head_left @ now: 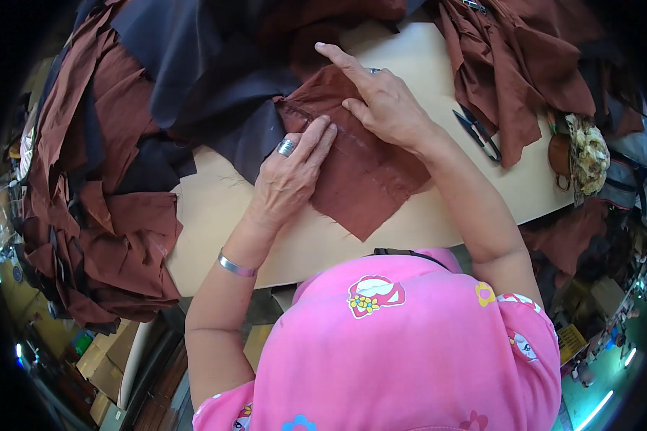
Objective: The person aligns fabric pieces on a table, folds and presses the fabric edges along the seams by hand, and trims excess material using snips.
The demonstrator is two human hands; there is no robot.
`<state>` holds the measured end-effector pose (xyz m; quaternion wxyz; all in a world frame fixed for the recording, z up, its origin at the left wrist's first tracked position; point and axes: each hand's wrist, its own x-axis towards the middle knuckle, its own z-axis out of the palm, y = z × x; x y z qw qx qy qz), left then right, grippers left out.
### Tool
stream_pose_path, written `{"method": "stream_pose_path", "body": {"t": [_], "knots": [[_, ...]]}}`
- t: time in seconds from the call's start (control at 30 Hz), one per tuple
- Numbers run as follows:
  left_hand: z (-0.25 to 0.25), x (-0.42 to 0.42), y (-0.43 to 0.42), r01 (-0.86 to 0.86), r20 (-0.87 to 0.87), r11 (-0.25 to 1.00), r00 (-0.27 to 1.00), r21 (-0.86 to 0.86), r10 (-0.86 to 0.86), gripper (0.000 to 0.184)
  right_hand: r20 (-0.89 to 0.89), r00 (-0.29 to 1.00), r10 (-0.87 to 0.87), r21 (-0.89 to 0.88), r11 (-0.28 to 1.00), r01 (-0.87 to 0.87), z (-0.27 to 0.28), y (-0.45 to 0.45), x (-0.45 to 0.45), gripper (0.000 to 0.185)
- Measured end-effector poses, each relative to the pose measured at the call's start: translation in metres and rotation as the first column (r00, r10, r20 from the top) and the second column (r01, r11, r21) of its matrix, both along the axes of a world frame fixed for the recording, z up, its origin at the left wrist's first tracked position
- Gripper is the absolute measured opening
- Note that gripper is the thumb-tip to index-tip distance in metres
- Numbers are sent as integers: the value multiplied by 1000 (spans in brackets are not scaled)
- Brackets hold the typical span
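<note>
A reddish-brown piece of cloth lies on the pale tabletop in front of me, one corner pointing toward my body. My left hand, with a silver ring, rests on the cloth's left part, its fingers stretched out close together along a seam or fold. My right hand lies over the upper right part, index finger extended and thumb apart, with nothing visibly gripped. Dark fabric adjoins the cloth at its upper left corner.
Brown and dark cloth pieces pile up at the left, hanging over the table edge. Small black snips lie right of my right forearm, beside more brown cloth. A cream-coloured bundle hangs at the right edge.
</note>
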<state>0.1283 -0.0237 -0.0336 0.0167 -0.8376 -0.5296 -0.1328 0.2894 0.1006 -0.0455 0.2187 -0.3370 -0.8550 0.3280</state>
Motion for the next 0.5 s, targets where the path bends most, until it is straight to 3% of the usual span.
{"method": "stream_pose_path", "body": {"t": [0.2,0.4,0.5], "knots": [[-4,1,-2,-71,-7,997,997,-24,71,45,-73,997,-5,29,1000,7,0,0,1,79],[-2,-2,-7,-11,-10,999,1000,-49,11,47,-53,999,5,-16,1000,-6,2,1,2,79],[8,2,-7,40,-25,995,999,-95,-43,57,-47,999,14,-2,1000,-15,1,1,1,79]]}}
